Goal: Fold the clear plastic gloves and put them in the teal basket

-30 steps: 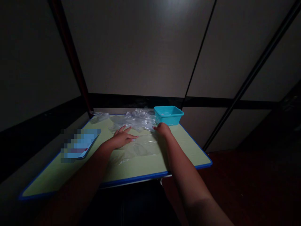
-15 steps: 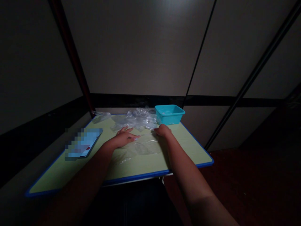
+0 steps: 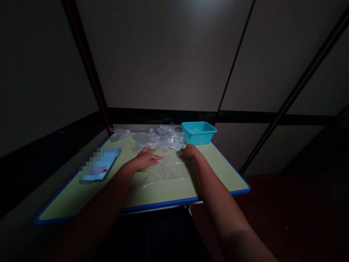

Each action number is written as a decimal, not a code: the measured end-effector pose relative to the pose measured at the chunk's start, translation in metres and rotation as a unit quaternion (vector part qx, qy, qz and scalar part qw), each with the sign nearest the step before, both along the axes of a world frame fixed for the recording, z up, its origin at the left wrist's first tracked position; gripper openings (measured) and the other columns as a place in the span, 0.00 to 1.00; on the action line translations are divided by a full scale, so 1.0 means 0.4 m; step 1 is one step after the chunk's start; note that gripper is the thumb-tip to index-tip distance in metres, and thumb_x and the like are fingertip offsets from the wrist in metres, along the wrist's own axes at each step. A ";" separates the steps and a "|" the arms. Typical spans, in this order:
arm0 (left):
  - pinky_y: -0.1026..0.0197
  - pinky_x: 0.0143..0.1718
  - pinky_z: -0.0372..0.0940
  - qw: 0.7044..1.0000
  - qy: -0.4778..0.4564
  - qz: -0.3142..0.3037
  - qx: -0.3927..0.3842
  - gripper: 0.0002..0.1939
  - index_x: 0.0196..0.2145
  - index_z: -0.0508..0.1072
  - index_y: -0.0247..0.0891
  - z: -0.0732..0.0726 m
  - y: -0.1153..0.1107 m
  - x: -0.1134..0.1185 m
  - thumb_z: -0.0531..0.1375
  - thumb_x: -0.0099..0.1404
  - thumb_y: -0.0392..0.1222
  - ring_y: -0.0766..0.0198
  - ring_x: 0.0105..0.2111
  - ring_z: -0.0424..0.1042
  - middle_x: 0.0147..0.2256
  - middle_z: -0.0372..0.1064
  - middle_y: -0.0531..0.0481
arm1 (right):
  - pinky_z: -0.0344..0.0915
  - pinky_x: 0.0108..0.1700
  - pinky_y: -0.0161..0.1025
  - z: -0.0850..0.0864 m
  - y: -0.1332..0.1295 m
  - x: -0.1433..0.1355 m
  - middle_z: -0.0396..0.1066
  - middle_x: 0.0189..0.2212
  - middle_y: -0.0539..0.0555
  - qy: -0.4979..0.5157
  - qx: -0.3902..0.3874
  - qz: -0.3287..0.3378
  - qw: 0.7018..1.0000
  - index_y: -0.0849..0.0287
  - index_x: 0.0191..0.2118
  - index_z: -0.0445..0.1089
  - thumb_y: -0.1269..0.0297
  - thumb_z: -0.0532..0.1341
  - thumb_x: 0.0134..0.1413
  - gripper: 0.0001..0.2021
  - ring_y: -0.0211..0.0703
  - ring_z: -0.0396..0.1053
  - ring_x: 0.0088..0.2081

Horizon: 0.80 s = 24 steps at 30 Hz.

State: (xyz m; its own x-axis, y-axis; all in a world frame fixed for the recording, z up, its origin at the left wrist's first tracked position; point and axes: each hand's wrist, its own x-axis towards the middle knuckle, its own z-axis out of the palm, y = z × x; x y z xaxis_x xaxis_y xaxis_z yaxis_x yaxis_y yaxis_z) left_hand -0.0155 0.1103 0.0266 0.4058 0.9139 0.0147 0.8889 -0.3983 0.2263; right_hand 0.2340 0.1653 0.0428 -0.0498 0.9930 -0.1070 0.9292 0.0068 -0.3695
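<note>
A clear plastic bag [image 3: 163, 173] lies spread on the pale green table between my two arms. My left hand [image 3: 146, 160] rests at its upper left edge, fingers apart and lying fairly flat. At the upper right corner, my right hand [image 3: 189, 151] is closed, with the bag's edge seemingly pinched in its fingers; the fingertips are partly hidden. Just beyond both hands sits a crumpled heap of clear plastic bags [image 3: 160, 136].
A turquoise basket [image 3: 201, 137] stands at the table's back right, beside the heap. On the left lies a tablet-like device [image 3: 105, 165], partly pixelated. The table [image 3: 223, 176] has a blue rim, with wall panels [image 3: 163, 54] close behind it.
The whole view has shifted slightly, so everything appears a little further right. Both hands keep nearly the same places on the plastic bag.
</note>
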 end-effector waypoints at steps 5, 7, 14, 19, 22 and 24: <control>0.50 0.59 0.40 1.000 -0.001 0.011 -0.008 0.20 0.52 0.68 0.53 0.021 -0.020 0.012 0.49 0.65 0.54 0.50 0.62 0.41 0.61 0.51 0.51 | 0.64 0.39 0.38 0.014 -0.019 -0.005 0.74 0.37 0.63 -0.033 0.000 -0.026 0.999 0.64 0.42 0.72 0.48 0.56 0.50 0.24 0.50 0.71 0.41; 0.51 0.59 0.40 1.000 0.001 0.002 -0.015 0.19 0.52 0.68 0.54 0.031 -0.030 0.018 0.49 0.65 0.52 0.52 0.62 0.41 0.61 0.52 0.52 | 0.64 0.39 0.38 0.014 -0.023 -0.007 0.74 0.38 0.63 -0.040 0.004 -0.025 0.999 0.64 0.43 0.72 0.49 0.57 0.49 0.24 0.51 0.71 0.42; 0.49 0.58 0.41 1.000 -0.012 0.014 -0.024 0.19 0.52 0.68 0.55 0.041 -0.040 0.023 0.50 0.65 0.53 0.49 0.62 0.40 0.62 0.50 0.53 | 0.64 0.37 0.39 0.003 -0.021 -0.009 0.73 0.39 0.64 -0.037 0.006 -0.018 0.999 0.64 0.42 0.73 0.53 0.59 0.47 0.21 0.52 0.72 0.40; 0.50 0.59 0.39 1.000 -0.006 -0.002 -0.021 0.18 0.51 0.68 0.54 0.044 -0.040 0.024 0.50 0.65 0.51 0.52 0.62 0.41 0.61 0.53 0.53 | 0.64 0.38 0.37 -0.004 -0.011 -0.006 0.72 0.43 0.64 -0.053 0.019 0.010 0.998 0.64 0.43 0.73 0.56 0.61 0.46 0.20 0.53 0.71 0.43; 0.52 0.59 0.38 1.000 0.001 -0.011 -0.018 0.19 0.52 0.68 0.51 0.040 -0.037 0.021 0.49 0.66 0.49 0.54 0.62 0.42 0.60 0.54 0.51 | 0.64 0.39 0.35 -0.016 0.002 -0.003 0.72 0.43 0.65 -0.061 0.026 0.038 0.997 0.65 0.42 0.74 0.59 0.61 0.47 0.18 0.52 0.70 0.44; 0.52 0.59 0.38 1.000 0.000 -0.011 -0.016 0.19 0.52 0.68 0.50 0.035 -0.032 0.017 0.49 0.66 0.50 0.54 0.62 0.42 0.60 0.53 0.50 | 0.64 0.40 0.35 -0.021 0.007 -0.001 0.72 0.43 0.65 -0.052 0.023 0.039 0.998 0.65 0.41 0.74 0.60 0.60 0.48 0.17 0.51 0.70 0.44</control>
